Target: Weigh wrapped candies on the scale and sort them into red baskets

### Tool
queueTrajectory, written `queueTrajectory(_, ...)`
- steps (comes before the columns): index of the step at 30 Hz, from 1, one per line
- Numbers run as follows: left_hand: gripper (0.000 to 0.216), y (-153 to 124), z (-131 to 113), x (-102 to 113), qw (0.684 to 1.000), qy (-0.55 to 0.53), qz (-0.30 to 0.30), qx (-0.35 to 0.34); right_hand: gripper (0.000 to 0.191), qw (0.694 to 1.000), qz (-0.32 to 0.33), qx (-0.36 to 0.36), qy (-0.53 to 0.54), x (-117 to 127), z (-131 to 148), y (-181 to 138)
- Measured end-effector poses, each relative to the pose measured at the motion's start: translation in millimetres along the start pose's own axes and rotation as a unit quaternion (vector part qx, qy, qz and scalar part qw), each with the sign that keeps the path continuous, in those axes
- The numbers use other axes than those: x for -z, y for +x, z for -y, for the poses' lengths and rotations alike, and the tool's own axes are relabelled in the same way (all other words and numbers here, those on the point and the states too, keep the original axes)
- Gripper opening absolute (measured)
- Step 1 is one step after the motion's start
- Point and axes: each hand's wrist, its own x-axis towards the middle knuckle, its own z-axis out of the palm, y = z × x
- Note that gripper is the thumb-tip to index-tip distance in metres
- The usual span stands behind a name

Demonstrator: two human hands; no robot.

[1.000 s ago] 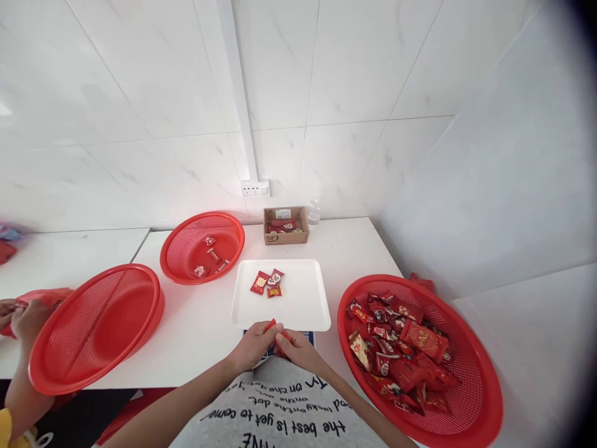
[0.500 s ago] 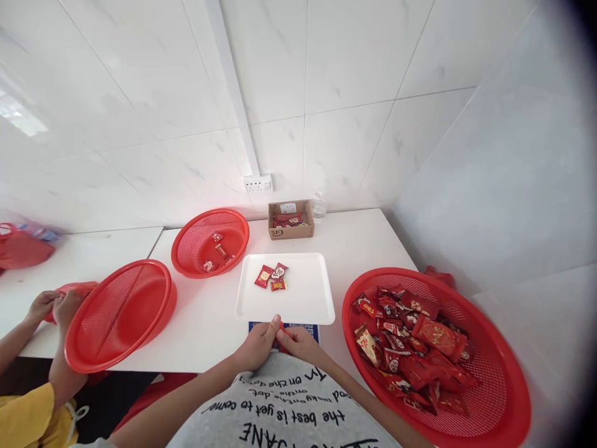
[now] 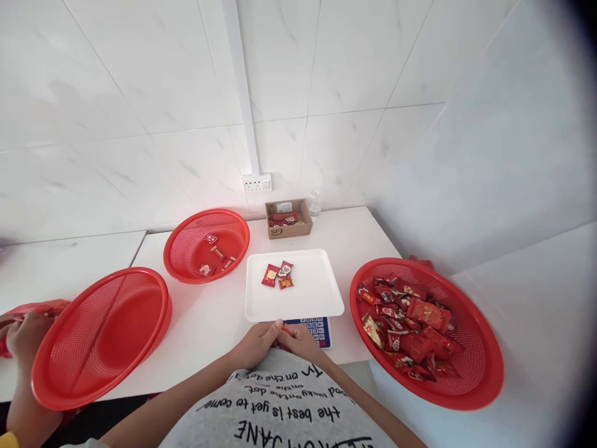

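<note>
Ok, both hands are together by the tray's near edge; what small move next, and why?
I'd probably roll the left hand and right hand slightly open toward the camera: they meet at a small red item, cover most of it, and hide which one grips it. Turning them there, before the white tray, might show it better.

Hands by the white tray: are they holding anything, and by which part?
The left hand and right hand hold a small red item, showing only where they meet. They hide most of it, so which part they grip cannot be told.
</note>
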Motion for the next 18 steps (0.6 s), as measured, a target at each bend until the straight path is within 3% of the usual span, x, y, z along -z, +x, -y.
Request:
queueTrajectory(8, 0.047, -7.1, 20.5, 21.0, 0.999, -0.010, 0.029, -0.033, 0.057, 0.998, -0.052, -0.033, 0.026, -30.4, 5.6, 4.2)
queueTrajectory(18, 0.041, -2.2, 32.4, 26.9, 0.995, -0.068, 0.063, -0.038, 0.061, 0.992, -0.094, -0.056, 0.064, -42.0, 9.8, 2.3)
